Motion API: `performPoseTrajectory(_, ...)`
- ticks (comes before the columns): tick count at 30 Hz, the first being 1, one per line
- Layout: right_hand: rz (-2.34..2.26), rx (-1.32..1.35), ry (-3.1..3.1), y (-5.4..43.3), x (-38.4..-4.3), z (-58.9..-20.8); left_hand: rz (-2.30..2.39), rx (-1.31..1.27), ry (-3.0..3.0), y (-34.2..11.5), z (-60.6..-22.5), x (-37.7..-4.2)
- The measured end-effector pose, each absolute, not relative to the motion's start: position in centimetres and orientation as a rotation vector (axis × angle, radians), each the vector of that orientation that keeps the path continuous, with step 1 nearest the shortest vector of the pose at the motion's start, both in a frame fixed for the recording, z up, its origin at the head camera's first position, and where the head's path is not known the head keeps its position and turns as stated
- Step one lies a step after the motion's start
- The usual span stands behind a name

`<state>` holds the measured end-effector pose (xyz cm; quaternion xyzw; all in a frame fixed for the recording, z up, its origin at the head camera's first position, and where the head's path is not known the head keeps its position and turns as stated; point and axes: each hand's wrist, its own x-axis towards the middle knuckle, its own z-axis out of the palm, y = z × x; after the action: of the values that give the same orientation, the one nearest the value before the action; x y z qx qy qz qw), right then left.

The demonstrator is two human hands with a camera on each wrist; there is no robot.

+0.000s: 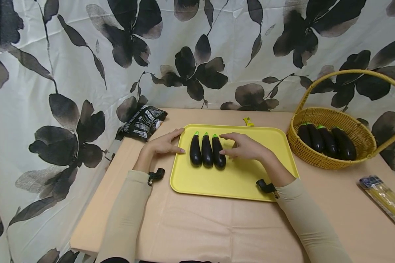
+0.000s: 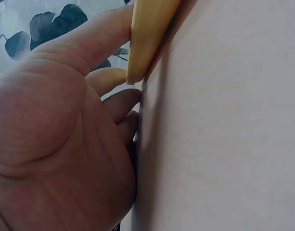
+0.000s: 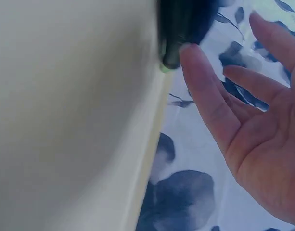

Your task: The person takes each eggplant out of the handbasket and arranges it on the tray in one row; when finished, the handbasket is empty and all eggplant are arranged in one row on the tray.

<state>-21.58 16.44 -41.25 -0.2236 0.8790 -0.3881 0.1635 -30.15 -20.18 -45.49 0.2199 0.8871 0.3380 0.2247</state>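
Note:
Three dark purple eggplants lie side by side on a yellow tray [image 1: 250, 182]: a left eggplant [image 1: 195, 150], a middle eggplant [image 1: 207, 151] and a right eggplant [image 1: 218, 155]. Their green stem ends point away from me. My left hand [image 1: 162, 142] rests at the tray's left edge, its thumb and a fingertip against the rim [image 2: 149, 38]. My right hand [image 1: 245, 147] is beside the right eggplant, fingers spread and slightly bent. In the right wrist view, a digit of my right hand [image 3: 262, 130] meets the dark eggplant [image 3: 185, 24], without wrapping round it.
A wicker basket [image 1: 335, 164] with a tall handle holds several eggplants [image 1: 327, 140] at the right. A packaged item [image 1: 386, 201] lies nearer on that side. A black bag [image 1: 143, 122] sits at the back left corner, and a small yellow wrapper [image 1: 248, 121] behind the tray.

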Motion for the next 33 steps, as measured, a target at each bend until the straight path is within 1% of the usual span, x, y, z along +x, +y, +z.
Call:
performPoseTrajectory(9, -1.181, -0.688, 2.816, 18.7, -20.8, -38.4, 0.923, 0.601, 2.443, -20.1, -45.4, -30.1)
performPoseTrajectory(23, -1.28, -0.531, 2.983, 24.6, -20.4, -36.8, 0.917, 0.616, 2.443, -20.0, -45.3, -30.1)
performPoseTrajectory(33, -1.348, -0.368, 3.003, 26.9, -19.3, -35.6, 0.921, 0.629, 2.442, -20.0, -45.5, -30.3)
